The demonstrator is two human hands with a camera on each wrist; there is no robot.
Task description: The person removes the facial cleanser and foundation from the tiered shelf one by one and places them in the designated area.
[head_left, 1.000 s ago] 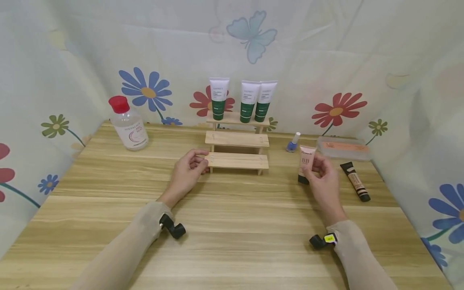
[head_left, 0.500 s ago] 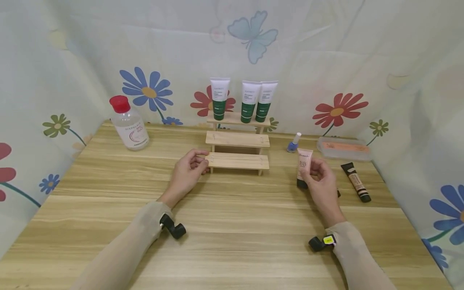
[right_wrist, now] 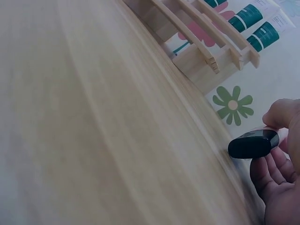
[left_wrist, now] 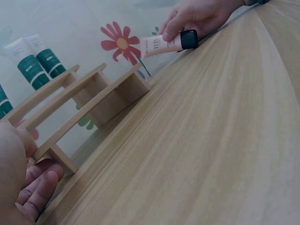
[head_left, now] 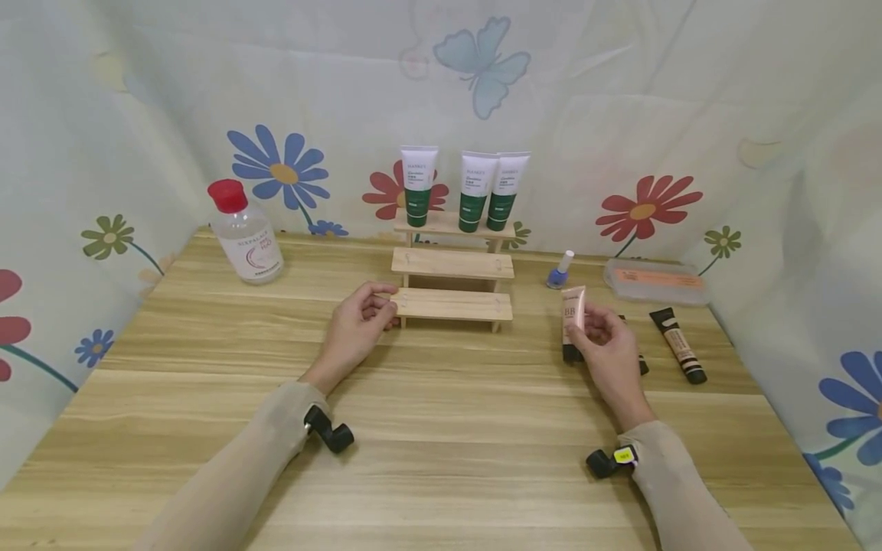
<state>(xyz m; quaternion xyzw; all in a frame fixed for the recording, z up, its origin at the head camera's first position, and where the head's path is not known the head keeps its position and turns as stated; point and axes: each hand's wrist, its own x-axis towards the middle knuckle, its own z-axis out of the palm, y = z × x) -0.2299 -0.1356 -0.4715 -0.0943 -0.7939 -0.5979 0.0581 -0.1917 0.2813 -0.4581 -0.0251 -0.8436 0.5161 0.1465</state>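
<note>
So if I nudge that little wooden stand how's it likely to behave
The wooden stand, built of flat boards, should probably slide as one stiff piece. It's likely light, given thin steps and open gaps. Three green-and-white tubes standing on its top step might topple.

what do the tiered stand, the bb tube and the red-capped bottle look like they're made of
Tiered stand: looks like pale wood with a mostly matte finish; faint grain shows.
BB tube: probably soft plastic, smooth and pink, judging by its flattened end; its black cap seems hard plastic, slightly shiny.
Red-capped bottle: likely smooth, clear plastic, since it's see-through, though glass is possible.
</note>
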